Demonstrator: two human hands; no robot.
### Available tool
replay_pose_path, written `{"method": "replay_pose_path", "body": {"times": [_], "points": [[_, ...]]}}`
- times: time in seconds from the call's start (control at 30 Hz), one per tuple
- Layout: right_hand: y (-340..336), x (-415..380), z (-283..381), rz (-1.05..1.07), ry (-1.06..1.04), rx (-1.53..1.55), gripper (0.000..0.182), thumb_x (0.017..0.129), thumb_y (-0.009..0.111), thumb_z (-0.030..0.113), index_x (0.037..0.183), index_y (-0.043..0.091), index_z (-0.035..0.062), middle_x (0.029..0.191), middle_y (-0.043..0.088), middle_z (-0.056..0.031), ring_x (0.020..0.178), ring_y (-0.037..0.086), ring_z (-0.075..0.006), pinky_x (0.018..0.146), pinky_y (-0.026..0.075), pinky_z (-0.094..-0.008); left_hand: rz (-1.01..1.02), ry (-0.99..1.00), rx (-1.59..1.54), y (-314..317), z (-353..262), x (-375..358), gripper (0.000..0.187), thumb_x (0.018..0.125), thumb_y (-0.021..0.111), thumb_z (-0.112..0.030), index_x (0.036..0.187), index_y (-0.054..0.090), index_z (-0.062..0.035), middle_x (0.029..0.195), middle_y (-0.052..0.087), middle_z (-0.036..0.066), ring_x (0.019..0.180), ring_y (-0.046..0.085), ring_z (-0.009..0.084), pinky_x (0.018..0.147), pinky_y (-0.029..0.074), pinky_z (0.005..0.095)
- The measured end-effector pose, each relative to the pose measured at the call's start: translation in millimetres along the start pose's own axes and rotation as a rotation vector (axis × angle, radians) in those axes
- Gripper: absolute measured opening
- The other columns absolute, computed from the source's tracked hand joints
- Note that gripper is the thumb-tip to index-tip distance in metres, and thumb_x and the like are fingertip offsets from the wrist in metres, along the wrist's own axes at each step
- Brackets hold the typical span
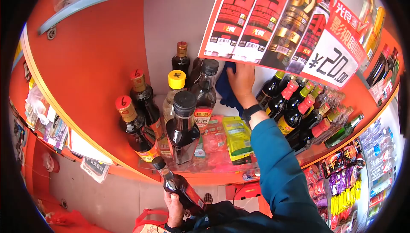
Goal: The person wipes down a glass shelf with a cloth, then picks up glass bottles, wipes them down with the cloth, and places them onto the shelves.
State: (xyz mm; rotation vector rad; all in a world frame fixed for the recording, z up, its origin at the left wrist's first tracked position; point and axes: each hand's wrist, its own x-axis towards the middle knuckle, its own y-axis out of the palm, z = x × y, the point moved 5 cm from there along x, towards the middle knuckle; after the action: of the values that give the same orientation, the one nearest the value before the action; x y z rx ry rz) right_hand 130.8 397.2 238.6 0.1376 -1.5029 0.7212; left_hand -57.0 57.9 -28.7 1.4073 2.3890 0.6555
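Note:
My left hand (174,209) is closed around a dark glass bottle (184,190) with a black cap, tilted below the shelf edge. On the shelf, my right hand (242,83) presses a dark blue cloth (228,94) against the surface; the price sign hides part of it. Left of the cloth stand several sauce bottles, among them a large black-capped bottle (183,132), a black-capped bottle with a red label (206,92), a yellow-capped bottle (176,85) and a red-capped bottle marked 6 (136,130).
A large hanging price sign (337,57) covers the upper right. Close-packed bottles (294,109) stand right of my forearm. Yellow packets (237,137) and red packets (213,137) show at the shelf's front. Bagged snacks (346,199) hang lower right; a red stool (149,220) is below.

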Motion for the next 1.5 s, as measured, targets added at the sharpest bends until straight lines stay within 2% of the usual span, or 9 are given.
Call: {"method": "replay_pose_path", "body": {"times": [0.1,0.17,0.27,0.53,0.63,0.73,0.83,1.23,1.5], "points": [[-1,-32,7,0.069,-0.049,-0.016,0.036,0.066,0.071,0.007,0.101,0.061,0.0103,0.097,0.057,-0.0125,0.095,0.054,-0.0348,0.076,0.048,-0.044,0.009,-0.023,-0.023,2,-7,-3,0.082,0.082,0.063,-0.06,0.138,0.034,-0.0082,0.113,0.056,0.012,0.091,0.063,0.0269,0.074,0.056,0.0426],[8,-57,5,0.278,-0.01,0.04,0.042,0.063,0.071,0.001,0.102,0.058,0.0123,0.095,0.051,-0.01,0.095,0.051,-0.0327,0.075,0.048,-0.0431,0.048,-0.031,-0.108,7,-14,-6,0.066,0.086,0.062,-0.04,0.136,0.041,-0.0028,0.122,0.055,0.006,0.11,0.054,0.0187,0.096,0.043,0.0339],[17,-82,1,0.438,0.007,0.043,0.042,0.063,0.071,0.001,0.102,0.058,0.0126,0.093,0.051,-0.0094,0.093,0.052,-0.0322,0.074,0.049,-0.0418,0.038,-0.027,-0.104,0,-10,-9,0.068,0.085,0.064,-0.043,0.136,0.042,-0.003,0.121,0.055,0.006,0.11,0.054,0.0183,0.095,0.043,0.0339],[7,-60,2,0.343,-0.062,0.054,0.039,0.065,0.067,-0.001,0.1,0.058,0.012,0.09,0.052,-0.0107,0.09,0.054,-0.033,0.072,0.05,-0.0429,-0.016,-0.015,-0.078,5,-25,-20,0.07,0.084,0.066,-0.048,0.132,0.045,-0.003,0.117,0.055,0.005,0.107,0.053,0.0168,0.094,0.042,0.0329],[-11,-21,1,0.131,-0.083,0.128,0.034,0.068,0.062,-0.005,0.1,0.056,0.0065,0.096,0.054,-0.0153,0.094,0.054,-0.0379,0.078,0.047,-0.0444,-0.019,-0.008,-0.049,0,-26,-22,0.069,0.084,0.065,-0.049,0.131,0.046,-0.0026,0.117,0.055,0.004,0.106,0.052,0.0163,0.093,0.042,0.032],[-24,27,-8,0.154,0.055,-0.002,0.031,0.077,0.064,0.009,0.107,0.061,0.0022,0.1,0.062,-0.0227,0.093,0.058,-0.0427,0.076,0.048,-0.0486,0.009,0.027,-0.017,-6,-18,-18,0.067,0.086,0.064,-0.047,0.134,0.043,-0.0047,0.117,0.056,0.006,0.105,0.055,0.019,0.09,0.046,0.035],[-41,64,-16,-0.097,-0.162,-0.004,0.021,0.082,0.061,0.012,0.097,0.063,-0.0008,0.094,0.063,-0.0252,0.087,0.06,-0.0433,0.069,0.049,-0.05,0.04,0.071,0.008,-4,-21,-19,0.065,0.089,0.062,-0.045,0.136,0.04,-0.0067,0.118,0.056,0.007,0.104,0.057,0.0214,0.088,0.05,0.0374],[-28,80,-62,-0.011,-0.105,0.005,0.02,0.081,0.062,0.013,0.098,0.064,0.0007,0.093,0.063,-0.0232,0.087,0.06,-0.0419,0.071,0.049,-0.0494,-0.015,0.018,-0.027,4,-28,-9,0.071,0.082,0.068,-0.051,0.129,0.046,-0.0023,0.113,0.054,0.002,0.102,0.051,0.0136,0.091,0.041,0.0298],[-21,62,-62,0.005,-0.11,-0.022,0.02,0.081,0.062,0.013,0.098,0.065,0.0017,0.093,0.063,-0.0219,0.087,0.06,-0.041,0.071,0.049,-0.049,0.016,0.022,0.007,6,-20,-4,0.072,0.085,0.066,-0.049,0.135,0.041,-0.0041,0.117,0.057,0.007,0.105,0.057,0.0209,0.09,0.048,0.0356]]}}
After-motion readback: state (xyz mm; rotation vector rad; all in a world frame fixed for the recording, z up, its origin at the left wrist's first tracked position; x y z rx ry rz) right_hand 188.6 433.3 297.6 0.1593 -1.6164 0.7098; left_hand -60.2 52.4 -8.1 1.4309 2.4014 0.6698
